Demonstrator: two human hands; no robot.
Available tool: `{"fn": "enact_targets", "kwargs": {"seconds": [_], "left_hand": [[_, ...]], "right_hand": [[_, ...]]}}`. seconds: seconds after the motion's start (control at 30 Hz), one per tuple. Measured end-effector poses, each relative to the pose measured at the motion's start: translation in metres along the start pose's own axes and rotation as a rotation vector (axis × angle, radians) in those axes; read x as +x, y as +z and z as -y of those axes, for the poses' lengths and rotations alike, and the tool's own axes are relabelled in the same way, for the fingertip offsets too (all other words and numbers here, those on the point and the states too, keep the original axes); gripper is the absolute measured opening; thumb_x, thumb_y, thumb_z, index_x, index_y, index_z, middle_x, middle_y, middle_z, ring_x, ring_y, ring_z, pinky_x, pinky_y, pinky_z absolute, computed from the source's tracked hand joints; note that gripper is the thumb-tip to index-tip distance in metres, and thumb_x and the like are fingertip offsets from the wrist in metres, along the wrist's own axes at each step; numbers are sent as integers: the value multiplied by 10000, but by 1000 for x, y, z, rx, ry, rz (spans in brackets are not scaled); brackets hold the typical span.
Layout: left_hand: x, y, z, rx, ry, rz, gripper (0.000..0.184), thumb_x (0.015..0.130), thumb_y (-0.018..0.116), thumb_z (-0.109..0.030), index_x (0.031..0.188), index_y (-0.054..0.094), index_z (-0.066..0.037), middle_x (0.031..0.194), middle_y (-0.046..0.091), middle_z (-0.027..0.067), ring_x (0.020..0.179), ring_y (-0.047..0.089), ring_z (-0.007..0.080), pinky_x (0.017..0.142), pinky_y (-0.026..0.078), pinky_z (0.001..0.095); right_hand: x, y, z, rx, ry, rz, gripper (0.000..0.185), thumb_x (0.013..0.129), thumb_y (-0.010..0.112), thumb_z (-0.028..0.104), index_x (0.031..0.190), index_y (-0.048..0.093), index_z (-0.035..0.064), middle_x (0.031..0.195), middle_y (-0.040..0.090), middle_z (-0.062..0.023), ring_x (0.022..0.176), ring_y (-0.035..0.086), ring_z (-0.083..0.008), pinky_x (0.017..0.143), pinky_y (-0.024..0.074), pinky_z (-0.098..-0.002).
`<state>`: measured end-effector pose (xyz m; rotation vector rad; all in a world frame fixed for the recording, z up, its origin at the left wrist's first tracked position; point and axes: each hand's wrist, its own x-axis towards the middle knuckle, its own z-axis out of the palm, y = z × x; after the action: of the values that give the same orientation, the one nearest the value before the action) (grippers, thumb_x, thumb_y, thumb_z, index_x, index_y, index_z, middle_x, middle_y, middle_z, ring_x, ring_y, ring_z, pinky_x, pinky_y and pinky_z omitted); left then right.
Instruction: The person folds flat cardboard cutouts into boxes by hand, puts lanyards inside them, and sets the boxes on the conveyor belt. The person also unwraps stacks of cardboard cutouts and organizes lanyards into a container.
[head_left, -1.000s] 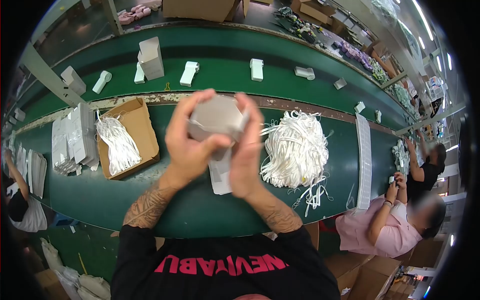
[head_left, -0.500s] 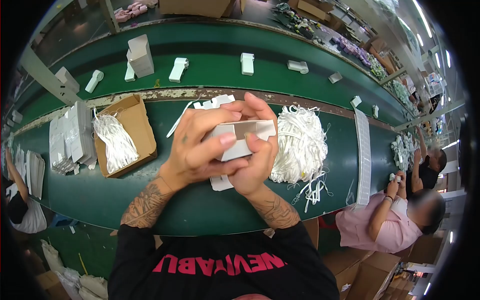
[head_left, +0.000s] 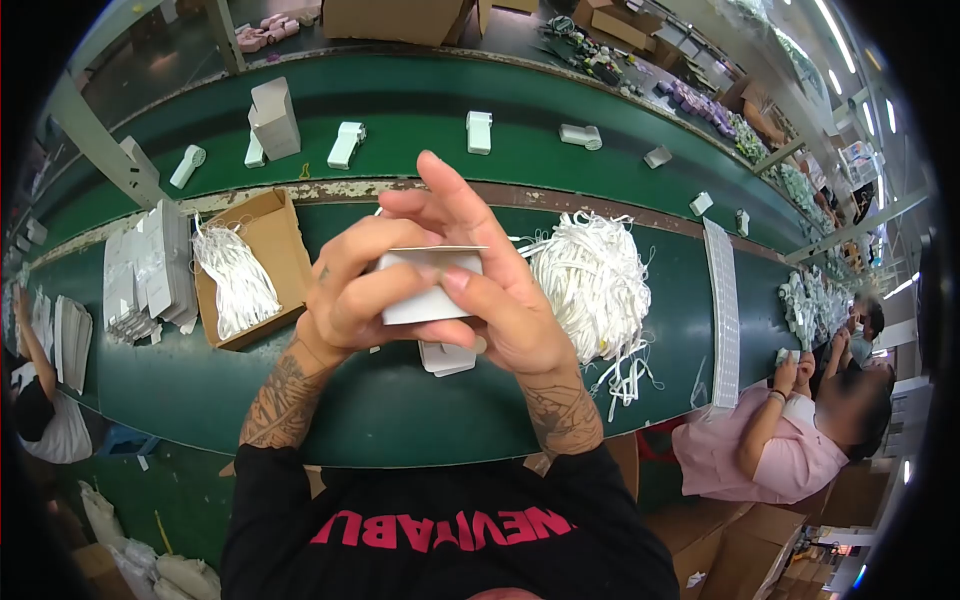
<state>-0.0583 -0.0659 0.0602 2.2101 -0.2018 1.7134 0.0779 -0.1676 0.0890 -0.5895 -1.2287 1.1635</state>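
Observation:
Above the green table, both hands hold a small white box [head_left: 428,307]. My left hand [head_left: 362,282] grips it from the left, with its fingers across the near side. My right hand [head_left: 510,305] wraps its right side, thumb pressed near the top and several fingers stretched up beyond it. The box's top edge shows as a thin flap line; its inside is hidden. Below the hands lie flat white cartons [head_left: 447,360], partly covered. A heap of white wrist straps [head_left: 595,285] lies right of my right hand.
A cardboard tray [head_left: 292,262] with white straps and stacked flat cartons [head_left: 150,270] are at left. A label strip [head_left: 722,310] lies right. Behind runs a green conveyor [head_left: 400,150] carrying small white devices [head_left: 479,132] and an upright box [head_left: 274,118]. Co-workers [head_left: 765,440] sit at right.
The box has turned and moved slightly left; its open top and side flap no longer show. My right hand's fingers have stretched upward. Devices on the conveyor have shifted slightly left.

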Motion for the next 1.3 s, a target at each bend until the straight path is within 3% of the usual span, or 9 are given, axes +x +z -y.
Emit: {"fn": "enact_targets", "kwargs": {"seconds": [0.23, 0.4, 0.6, 0.8, 0.87, 1.07, 1.1, 1.2, 1.3], "left_hand": [[6, -16, 0, 111, -12, 146, 675, 650, 927, -388, 1105, 514, -110, 1130, 654, 180, 916, 700, 347, 756, 607, 426], [5, -17, 1, 4, -25, 171, 682, 626, 947, -335, 1116, 527, -114, 1118, 660, 162, 918, 694, 344, 747, 598, 436], [2, -26, -5, -149, -144, 240, 832, 654, 953, -229, 1321, 461, -157, 1050, 696, 154, 848, 710, 314, 704, 589, 400], [26, -29, -7, -124, -37, 146, 880, 621, 960, -273, 1316, 432, -162, 977, 729, 123, 830, 730, 277, 687, 569, 367], [27, -39, -7, -41, -51, 223, 984, 552, 989, -257, 1296, 351, -162, 977, 738, 132, 853, 742, 276, 678, 564, 349], [16, -24, -5, 125, 134, 212, 527, 805, 819, -390, 1224, 518, -283, 1222, 674, 17, 1103, 667, 245, 1021, 419, 506], [15, -21, -4, 181, 151, 186, 533, 800, 821, -404, 1223, 518, -290, 1244, 663, 24, 1128, 652, 252, 1038, 404, 518], [20, -32, 4, 172, 4, 131, 670, 732, 860, -459, 1263, 513, -244, 1234, 651, 94, 1115, 639, 287, 1024, 416, 522], [22, -45, 20, -16, -73, 90, 607, 755, 875, -376, 1199, 584, -84, 1070, 696, 108, 944, 681, 279, 877, 504, 459]], "right_hand": [[1, -2, 3, -361, -45, 28, 568, 992, 451, 136, 1542, 380, 9, 1555, 399, -201, 1444, 377, -308, 1198, 293, -421], [2, 3, 14, 139, 181, -9, 628, 1028, 567, 296, 1547, 368, 3, 1606, 348, -182, 1470, 356, -283, 1194, 306, -407], [-3, -3, 7, -238, 123, 84, 573, 1018, 552, 76, 1559, 365, 43, 1577, 403, -161, 1397, 454, -251, 1142, 378, -373], [-3, -5, 8, -295, 145, 3, 740, 1028, 538, 478, 1561, 330, 8, 1520, 471, -176, 1409, 455, -276, 1147, 380, -389], [-9, -18, -8, -69, 194, -31, 678, 1061, 481, 446, 1579, 298, 49, 1515, 466, -152, 1312, 529, -287, 1101, 420, -406], [-8, -13, -15, 472, 531, -218, 687, 1055, 503, 456, 1579, 264, 81, 1435, 513, -168, 1258, 571, -265, 1024, 499, -418], [-5, -11, -5, 531, 484, -299, 684, 1015, 625, 313, 1559, 290, 69, 1356, 586, -159, 1214, 607, -252, 1002, 520, -397], [33, -56, 2, -65, 133, -185, 696, 917, 746, 158, 1496, 379, 39, 1283, 640, -140, 1190, 622, -248, 1017, 509, -369], [81, -165, -21, -833, 254, -256, 639, 825, 811, 71, 1368, 485, -20, 1251, 659, -152, 1156, 647, -244, 1000, 524, -367]]}}
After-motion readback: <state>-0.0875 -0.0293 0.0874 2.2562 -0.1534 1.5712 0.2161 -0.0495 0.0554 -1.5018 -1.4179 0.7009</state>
